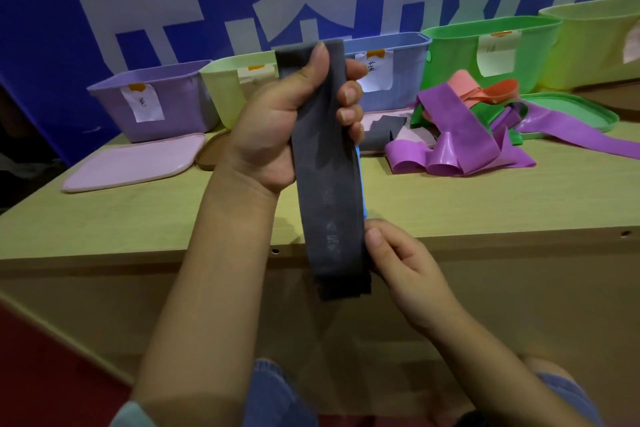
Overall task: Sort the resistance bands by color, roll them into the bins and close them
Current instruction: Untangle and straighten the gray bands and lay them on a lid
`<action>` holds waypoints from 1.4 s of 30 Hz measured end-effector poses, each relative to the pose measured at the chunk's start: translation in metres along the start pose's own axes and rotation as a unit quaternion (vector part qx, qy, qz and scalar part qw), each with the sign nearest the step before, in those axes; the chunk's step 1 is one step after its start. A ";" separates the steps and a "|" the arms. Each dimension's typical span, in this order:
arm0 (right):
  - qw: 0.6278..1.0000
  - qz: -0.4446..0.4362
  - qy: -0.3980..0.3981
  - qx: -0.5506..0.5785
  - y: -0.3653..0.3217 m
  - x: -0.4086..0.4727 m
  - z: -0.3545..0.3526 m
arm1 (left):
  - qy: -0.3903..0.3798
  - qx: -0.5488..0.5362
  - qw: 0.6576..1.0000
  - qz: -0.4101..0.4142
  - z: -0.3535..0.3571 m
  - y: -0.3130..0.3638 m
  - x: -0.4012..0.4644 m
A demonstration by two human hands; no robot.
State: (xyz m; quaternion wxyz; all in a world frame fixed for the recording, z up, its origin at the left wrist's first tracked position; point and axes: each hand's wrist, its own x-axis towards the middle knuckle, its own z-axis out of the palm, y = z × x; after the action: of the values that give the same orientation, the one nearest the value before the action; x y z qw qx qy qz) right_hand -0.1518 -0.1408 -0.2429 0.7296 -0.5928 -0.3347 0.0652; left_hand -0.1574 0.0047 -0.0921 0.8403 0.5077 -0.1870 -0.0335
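A dark grey band [325, 163] is gripped near its top by the left hand [277, 125], thumb across the front and fingers curled round the far edge; it hangs flat below that hand. Its lower edge is pinched by the right hand [405, 263] just beside the thumb. A thin blue edge [360, 184] shows behind the band. The band is judged light, soft and limp, slightly tacky; rolling would best be started from the pinched lower end.
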 end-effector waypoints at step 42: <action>0.980 -0.100 0.116 -0.126 -0.002 -0.009 0.003 | 0.140 0.007 0.989 0.047 0.002 0.005 0.009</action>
State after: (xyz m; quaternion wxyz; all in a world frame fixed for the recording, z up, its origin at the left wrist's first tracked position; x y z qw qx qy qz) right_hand -0.1613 -0.1439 -0.2444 0.6856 -0.6471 -0.3111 -0.1204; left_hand -0.1505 0.0032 -0.0843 0.8553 0.5038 -0.0916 0.0786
